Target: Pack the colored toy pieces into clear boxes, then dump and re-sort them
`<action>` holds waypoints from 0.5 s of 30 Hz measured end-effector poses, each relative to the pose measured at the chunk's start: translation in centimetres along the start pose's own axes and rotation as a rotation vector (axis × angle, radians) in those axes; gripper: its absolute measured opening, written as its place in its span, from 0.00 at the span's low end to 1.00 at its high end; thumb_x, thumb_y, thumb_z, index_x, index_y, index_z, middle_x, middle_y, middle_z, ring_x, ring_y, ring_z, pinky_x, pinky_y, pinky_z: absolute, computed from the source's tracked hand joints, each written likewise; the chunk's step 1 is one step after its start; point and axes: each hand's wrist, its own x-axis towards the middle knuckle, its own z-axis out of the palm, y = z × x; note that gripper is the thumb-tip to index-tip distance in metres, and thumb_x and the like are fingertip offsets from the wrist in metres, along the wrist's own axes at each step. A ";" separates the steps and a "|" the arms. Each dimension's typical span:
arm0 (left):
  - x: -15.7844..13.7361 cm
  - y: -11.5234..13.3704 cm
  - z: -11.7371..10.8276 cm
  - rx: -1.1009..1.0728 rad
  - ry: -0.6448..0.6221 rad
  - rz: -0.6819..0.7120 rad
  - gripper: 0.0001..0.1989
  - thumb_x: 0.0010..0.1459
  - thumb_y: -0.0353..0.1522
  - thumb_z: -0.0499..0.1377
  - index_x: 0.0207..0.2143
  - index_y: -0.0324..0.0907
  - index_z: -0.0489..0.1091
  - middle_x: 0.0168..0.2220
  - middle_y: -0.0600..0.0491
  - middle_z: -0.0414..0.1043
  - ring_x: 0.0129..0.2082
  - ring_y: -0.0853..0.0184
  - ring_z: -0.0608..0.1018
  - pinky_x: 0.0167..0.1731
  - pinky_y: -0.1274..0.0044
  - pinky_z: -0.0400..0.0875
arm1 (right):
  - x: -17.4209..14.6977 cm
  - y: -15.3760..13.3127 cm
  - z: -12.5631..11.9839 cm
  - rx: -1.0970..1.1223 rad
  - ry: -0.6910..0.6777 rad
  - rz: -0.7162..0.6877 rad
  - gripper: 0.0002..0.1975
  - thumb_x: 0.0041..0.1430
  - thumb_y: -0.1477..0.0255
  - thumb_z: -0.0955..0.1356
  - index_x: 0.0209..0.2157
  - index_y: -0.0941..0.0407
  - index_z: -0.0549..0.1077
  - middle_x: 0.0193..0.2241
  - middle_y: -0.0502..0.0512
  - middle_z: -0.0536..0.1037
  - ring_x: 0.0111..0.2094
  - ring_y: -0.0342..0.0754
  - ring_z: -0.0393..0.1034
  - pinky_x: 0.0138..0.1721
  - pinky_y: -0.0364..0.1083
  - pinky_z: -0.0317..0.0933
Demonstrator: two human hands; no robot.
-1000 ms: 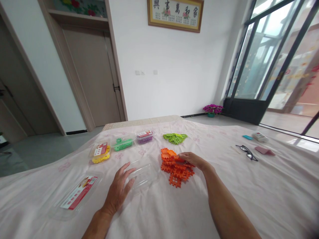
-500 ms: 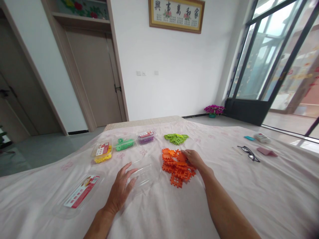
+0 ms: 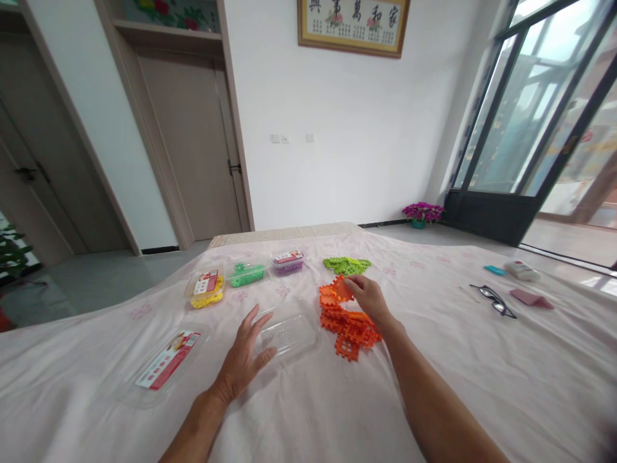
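Observation:
My right hand (image 3: 370,299) pinches a flat orange toothed building piece (image 3: 342,289) at the top of an orange heap. Below it, the other orange building pieces (image 3: 349,326) lie loosely piled, several with square holes. My left hand (image 3: 245,357) is open, thumb and fingers spread at the left side of a clear plastic box (image 3: 294,334) that holds nothing. Whether those fingers press on the box rim I cannot tell. To the left lies a clear lid (image 3: 168,360) with a red and white label.
Behind stand clear boxes of yellow pieces (image 3: 207,299), green pieces (image 3: 248,275) and purple pieces (image 3: 289,265). A lime-green heap (image 3: 347,265) lies beyond the orange one. Glasses (image 3: 494,300), a pink cloth (image 3: 530,298) and a white packet (image 3: 522,270) are at right.
My right hand has drawn the pinched orange piece slightly up and left from the heap. The thumb and fingers of my left hand have spread wider by the box. The view has shifted a little.

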 end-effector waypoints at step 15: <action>0.0 0.3 -0.1 -0.093 -0.015 -0.074 0.32 0.62 0.48 0.57 0.66 0.52 0.57 0.70 0.45 0.44 0.70 0.52 0.52 0.66 0.55 0.52 | -4.4 -8.0 6.9 0.093 -0.393 -0.051 0.17 0.61 0.70 0.65 0.50 0.56 0.76 0.43 0.56 0.82 0.27 0.44 0.76 0.33 0.43 0.67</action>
